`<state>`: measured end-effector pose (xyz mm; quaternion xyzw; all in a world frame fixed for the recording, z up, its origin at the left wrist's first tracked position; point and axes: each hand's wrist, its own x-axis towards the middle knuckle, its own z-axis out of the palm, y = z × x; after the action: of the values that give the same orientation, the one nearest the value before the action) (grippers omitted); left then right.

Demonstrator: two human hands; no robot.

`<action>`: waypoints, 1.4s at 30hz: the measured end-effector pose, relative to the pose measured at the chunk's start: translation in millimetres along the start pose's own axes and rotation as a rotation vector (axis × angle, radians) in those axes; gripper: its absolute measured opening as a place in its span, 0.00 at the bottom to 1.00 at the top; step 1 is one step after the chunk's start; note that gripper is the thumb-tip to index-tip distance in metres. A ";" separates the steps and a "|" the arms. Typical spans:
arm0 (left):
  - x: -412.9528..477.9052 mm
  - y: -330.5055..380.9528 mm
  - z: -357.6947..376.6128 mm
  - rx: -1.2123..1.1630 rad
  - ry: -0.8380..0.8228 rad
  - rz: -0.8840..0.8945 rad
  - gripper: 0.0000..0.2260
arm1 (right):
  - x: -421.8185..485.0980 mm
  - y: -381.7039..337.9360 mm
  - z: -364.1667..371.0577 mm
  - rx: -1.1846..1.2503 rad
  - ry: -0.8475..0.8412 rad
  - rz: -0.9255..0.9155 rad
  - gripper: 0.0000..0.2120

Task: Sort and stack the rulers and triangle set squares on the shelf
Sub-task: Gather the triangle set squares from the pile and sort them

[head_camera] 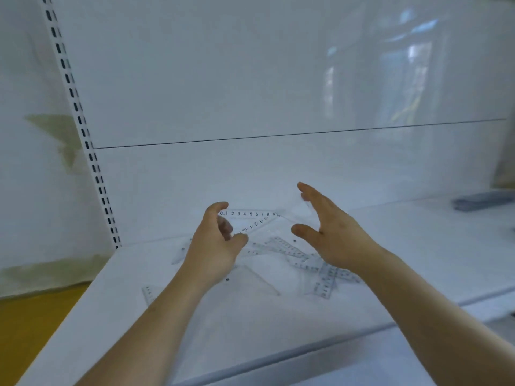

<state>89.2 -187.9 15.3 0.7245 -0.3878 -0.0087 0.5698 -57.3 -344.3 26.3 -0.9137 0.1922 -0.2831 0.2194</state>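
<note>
Head view, my left hand [214,243] pinching a set square [252,218] by its corner, my right hand [331,232] hovering spread, perhaps touching its far tip, rulers [292,250] lying scattered on the shelf [278,330].

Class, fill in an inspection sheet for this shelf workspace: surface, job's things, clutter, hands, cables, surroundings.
Surface: white shelf, with a glossy back panel behind it.
Job's things: one clear set square is held up off the shelf. Other clear rulers and set squares lie overlapping and unsorted beneath the hands.
Clutter: dark flat object at the shelf's far right; too blurred to identify.
Hands: left hand grips the set square's left corner. Right hand is open with fingers straight near its right corner; contact unclear.
Cables: nothing seen.
Surroundings: slotted upright on the left, yellow floor below it.
</note>
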 end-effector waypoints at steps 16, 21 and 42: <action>-96.0 101.9 181.4 -0.162 -0.388 0.137 0.28 | -173.4 106.5 -126.1 -0.043 0.299 0.321 0.34; -135.4 152.5 298.9 -0.122 -0.472 0.181 0.25 | -250.7 182.4 -212.1 -0.126 0.338 0.484 0.33; -84.2 224.8 592.2 0.188 -0.494 0.380 0.28 | -269.6 419.8 -368.5 -0.300 0.354 0.606 0.26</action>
<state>-362.9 -636.0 -41.3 0.6646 -0.6418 -0.0419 0.3802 -580.8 -672.1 -30.5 -0.7744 0.5279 -0.3274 0.1203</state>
